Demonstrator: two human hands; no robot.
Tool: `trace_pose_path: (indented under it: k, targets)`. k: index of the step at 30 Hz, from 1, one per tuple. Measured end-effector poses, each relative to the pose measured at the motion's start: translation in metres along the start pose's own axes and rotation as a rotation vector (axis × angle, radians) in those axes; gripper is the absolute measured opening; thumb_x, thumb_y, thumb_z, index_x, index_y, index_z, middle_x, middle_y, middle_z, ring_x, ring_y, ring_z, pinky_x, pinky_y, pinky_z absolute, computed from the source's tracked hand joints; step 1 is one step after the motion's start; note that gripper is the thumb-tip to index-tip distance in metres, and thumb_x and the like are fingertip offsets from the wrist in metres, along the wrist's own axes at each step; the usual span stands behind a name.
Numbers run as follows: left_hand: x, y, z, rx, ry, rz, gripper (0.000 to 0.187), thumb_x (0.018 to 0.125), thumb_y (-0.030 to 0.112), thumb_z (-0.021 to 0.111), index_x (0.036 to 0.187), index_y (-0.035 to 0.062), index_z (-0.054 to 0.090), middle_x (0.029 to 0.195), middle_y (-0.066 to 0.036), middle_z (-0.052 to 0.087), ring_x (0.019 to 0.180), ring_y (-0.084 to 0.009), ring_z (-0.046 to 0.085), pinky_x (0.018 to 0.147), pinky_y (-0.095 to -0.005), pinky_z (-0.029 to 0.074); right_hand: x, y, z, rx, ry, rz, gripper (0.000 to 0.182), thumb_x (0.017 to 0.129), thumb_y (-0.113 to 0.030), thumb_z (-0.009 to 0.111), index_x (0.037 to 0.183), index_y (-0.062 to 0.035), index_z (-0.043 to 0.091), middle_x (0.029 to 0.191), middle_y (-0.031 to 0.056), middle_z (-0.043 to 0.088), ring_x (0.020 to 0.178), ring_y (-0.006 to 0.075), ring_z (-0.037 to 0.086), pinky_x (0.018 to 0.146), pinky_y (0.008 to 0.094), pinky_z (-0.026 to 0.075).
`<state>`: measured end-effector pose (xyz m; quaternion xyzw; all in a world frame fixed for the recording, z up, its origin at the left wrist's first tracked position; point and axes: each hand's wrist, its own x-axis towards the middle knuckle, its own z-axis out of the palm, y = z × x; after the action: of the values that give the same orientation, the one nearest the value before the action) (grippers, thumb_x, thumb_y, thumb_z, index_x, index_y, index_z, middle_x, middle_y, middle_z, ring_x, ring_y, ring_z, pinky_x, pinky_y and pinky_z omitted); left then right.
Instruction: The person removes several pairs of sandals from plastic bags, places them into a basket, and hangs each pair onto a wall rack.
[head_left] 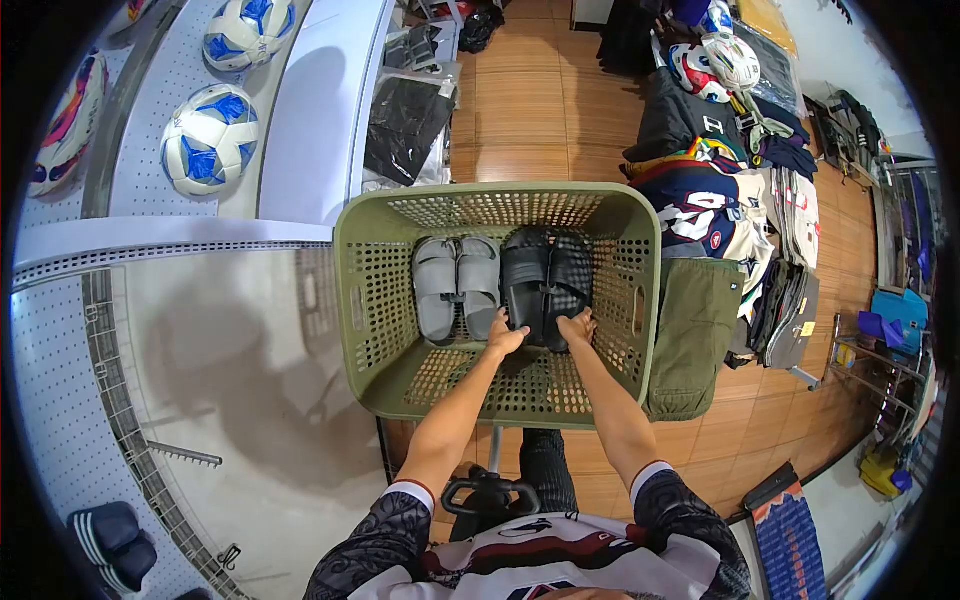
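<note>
A green perforated basket holds two pairs of slides side by side. The grey pair lies on the left, the black pair on the right. Both of my hands reach into the basket at the black pair's near end. My left hand is closed at the near left edge of the black pair, close to the grey one. Around the near right edge of that same pair, my right hand has its fingers closed.
White shelves with footballs stand at the upper left. Striped dark slides hang at the lower left. Right of the basket are green trousers and piled clothes. A black handle is below the basket.
</note>
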<state>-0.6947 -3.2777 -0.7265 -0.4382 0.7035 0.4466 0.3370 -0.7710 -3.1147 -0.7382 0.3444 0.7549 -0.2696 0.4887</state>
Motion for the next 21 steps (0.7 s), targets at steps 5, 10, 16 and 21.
trace_pose_path:
  k: [5,10,16,21]
  targets:
    - [-0.016,-0.009,-0.008,-0.082,0.021,0.074,0.082,0.081,0.004,0.073,0.153,0.0005,0.034,0.143,-0.021,0.053,0.130,-0.0343,0.053,0.107,-0.0418,0.045,-0.016,0.002,-0.016,0.237,-0.015,-0.014,0.088,0.088,-0.011,0.057,0.160,-0.0070,0.006,0.159,0.0227,0.029,0.141,0.0420,0.037,0.114,0.0486,0.040]
    - [-0.068,0.001,-0.031,-0.385,-0.068,0.043,0.079,0.077,-0.004,0.069,0.149,-0.0035,0.037,0.133,-0.021,0.060,0.120,-0.0313,0.060,0.099,-0.0400,0.049,-0.022,0.018,-0.015,0.388,0.045,-0.186,0.099,0.083,-0.025,0.071,0.150,0.0154,0.010,0.148,0.0374,0.036,0.137,0.0444,0.043,0.110,0.0452,0.041]
    - [-0.153,-0.008,-0.071,-0.478,0.026,0.348,0.069,0.077,-0.007,0.066,0.142,-0.0061,0.041,0.124,-0.020,0.062,0.100,-0.0254,0.066,0.084,-0.0358,0.055,-0.164,0.015,-0.033,0.300,0.255,-0.494,0.126,0.065,-0.058,0.088,0.141,0.0210,0.027,0.142,0.0386,0.042,0.135,0.0449,0.045,0.112,0.0440,0.038]
    - [-0.238,-0.032,-0.126,-0.427,0.217,0.656,0.069,0.076,-0.005,0.070,0.140,-0.0033,0.043,0.124,-0.017,0.062,0.100,-0.0216,0.064,0.084,-0.0347,0.054,-0.278,0.005,-0.022,0.320,0.319,-0.738,0.131,0.066,-0.066,0.084,0.143,0.0209,0.023,0.141,0.0427,0.042,0.134,0.0474,0.045,0.112,0.0446,0.038]
